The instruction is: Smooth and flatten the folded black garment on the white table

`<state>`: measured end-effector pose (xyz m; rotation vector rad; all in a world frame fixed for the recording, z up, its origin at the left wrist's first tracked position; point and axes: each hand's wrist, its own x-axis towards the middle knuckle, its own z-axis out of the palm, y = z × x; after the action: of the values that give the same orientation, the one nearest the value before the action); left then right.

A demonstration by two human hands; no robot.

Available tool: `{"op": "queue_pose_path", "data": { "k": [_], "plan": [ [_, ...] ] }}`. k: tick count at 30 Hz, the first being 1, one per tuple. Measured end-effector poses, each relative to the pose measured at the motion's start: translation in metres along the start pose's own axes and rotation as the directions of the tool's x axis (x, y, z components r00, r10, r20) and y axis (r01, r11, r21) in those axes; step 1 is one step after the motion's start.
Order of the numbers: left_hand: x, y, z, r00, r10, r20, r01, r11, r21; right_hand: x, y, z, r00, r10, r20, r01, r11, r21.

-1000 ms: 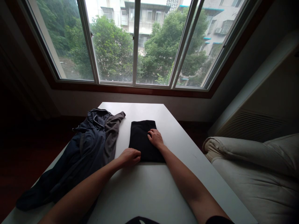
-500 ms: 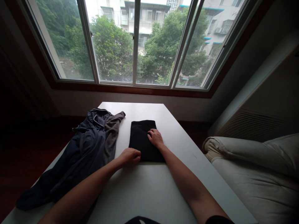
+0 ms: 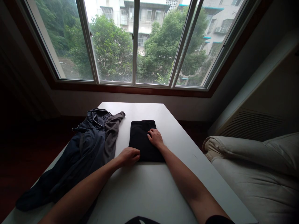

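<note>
A folded black garment (image 3: 140, 138) lies flat on the white table (image 3: 149, 189), a little past the middle. My left hand (image 3: 129, 156) rests at its near left corner with the fingers curled onto the fabric's edge. My right hand (image 3: 155, 137) lies on the garment's right side, fingers bent and pressing down on the cloth. Both forearms stretch across the table toward it.
A heap of dark blue and grey clothes (image 3: 86, 149) sprawls along the table's left side and hangs over its edge. A pale cushioned sofa (image 3: 252, 168) stands close on the right. A wide window (image 3: 135, 43) fills the wall beyond the table.
</note>
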<state>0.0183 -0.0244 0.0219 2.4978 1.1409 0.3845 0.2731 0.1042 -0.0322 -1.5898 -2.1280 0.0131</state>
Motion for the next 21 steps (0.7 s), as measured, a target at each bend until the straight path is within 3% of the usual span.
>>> {"op": "queue_pose_path", "data": {
  "k": [13,21],
  "plan": [
    [0.0007,-0.0043,-0.0038,0.988,-0.150,-0.034,0.152,0.986,0.065,-0.0006,-0.0030,-0.0041,1.000,0.009,0.014,-0.009,1.000,0.000],
    [0.0014,-0.0061,-0.0021,0.989,-0.150,-0.020,0.151,0.986,0.069,-0.0002,-0.0029,-0.0031,1.000,0.012,0.009,-0.012,1.000,-0.004]
  ]
}}
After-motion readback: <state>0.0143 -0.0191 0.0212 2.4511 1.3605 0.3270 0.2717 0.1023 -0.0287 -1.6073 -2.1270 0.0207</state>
